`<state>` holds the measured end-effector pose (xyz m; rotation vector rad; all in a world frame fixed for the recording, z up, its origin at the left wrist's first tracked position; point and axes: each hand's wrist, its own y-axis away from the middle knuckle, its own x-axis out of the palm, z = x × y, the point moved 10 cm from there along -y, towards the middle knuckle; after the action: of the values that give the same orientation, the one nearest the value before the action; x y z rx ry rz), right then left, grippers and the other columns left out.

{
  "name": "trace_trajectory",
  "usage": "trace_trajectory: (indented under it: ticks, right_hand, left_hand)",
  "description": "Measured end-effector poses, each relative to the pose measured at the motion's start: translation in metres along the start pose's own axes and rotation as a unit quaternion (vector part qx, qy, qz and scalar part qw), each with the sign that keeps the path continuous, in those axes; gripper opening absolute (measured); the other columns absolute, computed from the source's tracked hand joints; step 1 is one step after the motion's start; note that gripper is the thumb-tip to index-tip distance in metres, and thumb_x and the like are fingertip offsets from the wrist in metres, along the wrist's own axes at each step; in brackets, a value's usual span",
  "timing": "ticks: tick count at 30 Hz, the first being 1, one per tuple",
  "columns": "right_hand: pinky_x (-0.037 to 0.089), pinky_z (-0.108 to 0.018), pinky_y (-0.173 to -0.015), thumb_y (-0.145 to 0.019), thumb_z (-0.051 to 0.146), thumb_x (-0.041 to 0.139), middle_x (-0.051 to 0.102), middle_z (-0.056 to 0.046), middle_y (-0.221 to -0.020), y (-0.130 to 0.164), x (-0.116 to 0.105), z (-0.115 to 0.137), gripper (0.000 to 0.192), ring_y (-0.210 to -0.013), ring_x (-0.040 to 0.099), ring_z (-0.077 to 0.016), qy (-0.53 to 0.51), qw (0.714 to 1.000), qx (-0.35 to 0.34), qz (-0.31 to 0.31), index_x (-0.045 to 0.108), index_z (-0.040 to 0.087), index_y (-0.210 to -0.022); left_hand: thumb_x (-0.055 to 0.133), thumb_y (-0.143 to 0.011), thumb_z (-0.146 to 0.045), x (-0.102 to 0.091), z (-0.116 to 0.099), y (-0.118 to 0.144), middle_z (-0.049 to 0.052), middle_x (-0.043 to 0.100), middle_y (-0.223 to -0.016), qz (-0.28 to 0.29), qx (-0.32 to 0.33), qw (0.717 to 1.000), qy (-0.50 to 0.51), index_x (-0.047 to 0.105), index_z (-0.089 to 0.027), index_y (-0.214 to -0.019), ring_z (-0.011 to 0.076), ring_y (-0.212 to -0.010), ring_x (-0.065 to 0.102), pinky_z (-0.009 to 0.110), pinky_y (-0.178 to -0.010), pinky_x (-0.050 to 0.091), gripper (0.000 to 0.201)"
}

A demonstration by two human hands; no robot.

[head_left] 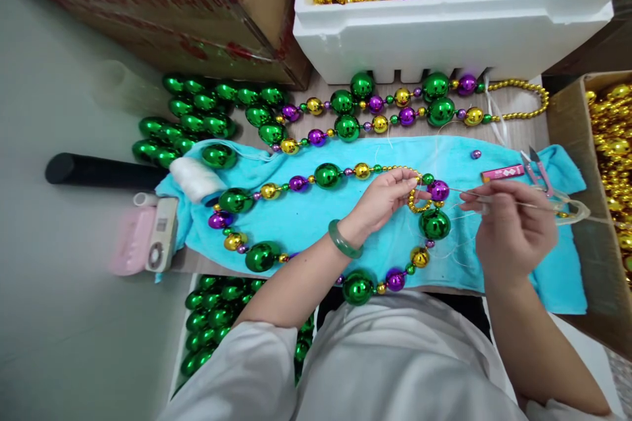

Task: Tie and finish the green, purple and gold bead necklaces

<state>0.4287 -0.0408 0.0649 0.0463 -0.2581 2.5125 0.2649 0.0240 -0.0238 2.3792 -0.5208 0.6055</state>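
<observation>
My left hand [390, 196], with a green bangle [345, 239] at the wrist, is closed on the small gold beads at one end of a bead necklace [327, 175]. The necklace loops across a turquoise towel [306, 217] in green, purple and gold beads. Close to those fingertips are a purple bead [438, 190] and a large green bead [434, 224]. My right hand [516, 227] pinches a long thin needle [469, 193] that points toward the purple bead. Pale thread [577, 209] trails to its right. The needle's tip is too fine to make out.
Behind lies another bead necklace [347, 127]. Small scissors [537, 171], a pink box [502, 173] and a loose purple bead [475, 154] rest at right. A thread spool [196, 179] stands left. A white foam box [444, 33] and cardboard boxes [257, 6] border the table.
</observation>
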Motion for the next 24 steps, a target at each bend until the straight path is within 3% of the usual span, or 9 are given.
trace_trajectory:
  ticks: [3,9,18,21,24]
  right_hand:
    - [0.061,-0.039,-0.066,-0.083,0.022,0.065,0.067,-0.003,-0.084,0.014,0.008,0.005,0.008,-0.073,0.07,-0.0191,0.038,0.997,-0.056,0.024,0.065,0.021,-0.091]
    - [0.063,-0.044,-0.076,-0.094,0.021,0.046,0.069,-0.006,-0.102,0.024,0.025,-0.002,0.017,-0.094,0.07,-0.0214,0.04,0.991,-0.107,0.073,0.061,0.024,-0.103]
    - [0.06,-0.044,-0.079,-0.09,0.014,0.05,0.067,-0.005,-0.1,0.021,0.039,-0.009,0.015,-0.093,0.069,-0.0201,0.046,0.977,-0.183,0.098,0.047,0.024,-0.101]
    - [0.059,-0.045,-0.082,-0.091,0.016,0.048,0.066,-0.006,-0.101,0.02,0.04,-0.011,0.012,-0.095,0.069,-0.0204,0.057,0.976,-0.182,0.107,0.047,0.024,-0.1]
    - [0.059,-0.038,-0.073,-0.092,0.019,0.048,0.065,-0.006,-0.1,0.018,0.038,-0.012,0.017,-0.089,0.069,-0.0192,0.067,0.983,-0.124,0.115,0.051,0.024,-0.107]
  left_hand:
    - [0.067,-0.081,-0.021,0.003,0.0,0.001,-0.002,0.06,-0.079,0.005,0.003,1.0,-0.011,0.058,-0.015,-0.089,0.0103,-0.072,0.066,0.023,-0.068,0.043,0.013]
    - [0.069,-0.078,-0.022,0.004,0.0,0.001,-0.002,0.061,-0.08,0.001,0.005,1.0,-0.006,0.059,-0.015,-0.089,0.0106,-0.074,0.066,0.023,-0.071,0.043,0.016]
    - [0.069,-0.077,-0.023,0.008,0.001,0.002,0.0,0.063,-0.08,0.008,-0.001,1.0,0.03,0.06,-0.014,-0.086,0.0111,-0.073,0.065,0.025,-0.076,0.045,0.016]
    - [0.07,-0.077,-0.023,0.007,0.001,0.002,0.0,0.063,-0.08,-0.003,0.0,1.0,0.031,0.06,-0.014,-0.086,0.011,-0.073,0.065,0.025,-0.075,0.044,0.016]
    - [0.068,-0.079,-0.02,0.002,-0.001,0.001,-0.001,0.061,-0.078,-0.023,0.008,0.999,0.023,0.06,-0.014,-0.084,0.0093,-0.07,0.063,0.024,-0.073,0.044,0.012]
